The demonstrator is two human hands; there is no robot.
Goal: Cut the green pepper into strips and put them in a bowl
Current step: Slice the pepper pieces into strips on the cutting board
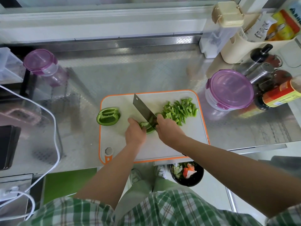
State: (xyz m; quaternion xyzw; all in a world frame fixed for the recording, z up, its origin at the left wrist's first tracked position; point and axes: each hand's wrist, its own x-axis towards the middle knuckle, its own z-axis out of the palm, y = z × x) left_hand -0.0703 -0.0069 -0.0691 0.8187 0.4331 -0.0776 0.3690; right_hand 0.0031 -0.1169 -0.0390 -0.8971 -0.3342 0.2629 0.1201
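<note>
**Mid-cut on the board: knife on pepper, strips piled on the right**

- Left grip (135,132): clenched over a pepper piece (149,128), fingers curled on top and pinning it to the cutting board (162,149). Most of the piece is hidden under the hand; only its right end shows.
- Right grip (169,128): grasping the knife (143,110). The handle is hidden inside the hand. One digit lies up by the heel of the blade.
- Knife: broad rectangular blade with a hole near the far corner, angled away to the far left. Its near end meets the pepper piece just right of the left fingers. Can't tell how deep the edge sits.
- Strips (179,111): loose heap on the right part of the board, right beside the blade and the right hand. All of them lie on the board.
- Pepper half (108,116): uncut, hollow side up, at the board's left edge and slightly overhanging it. Well apart from both hands.
- Board: white with an orange rim, flat on the steel counter (130,75) at its near edge.
- Surroundings: purple-lidded container (229,90) just right of the board, lid on. Sauce bottle (280,97) and steel shaker (260,73) stand beyond it. Purple-lidded jar (40,62) sits far left. A dark bin (187,174) with scraps stands on the floor below the counter edge.
</note>
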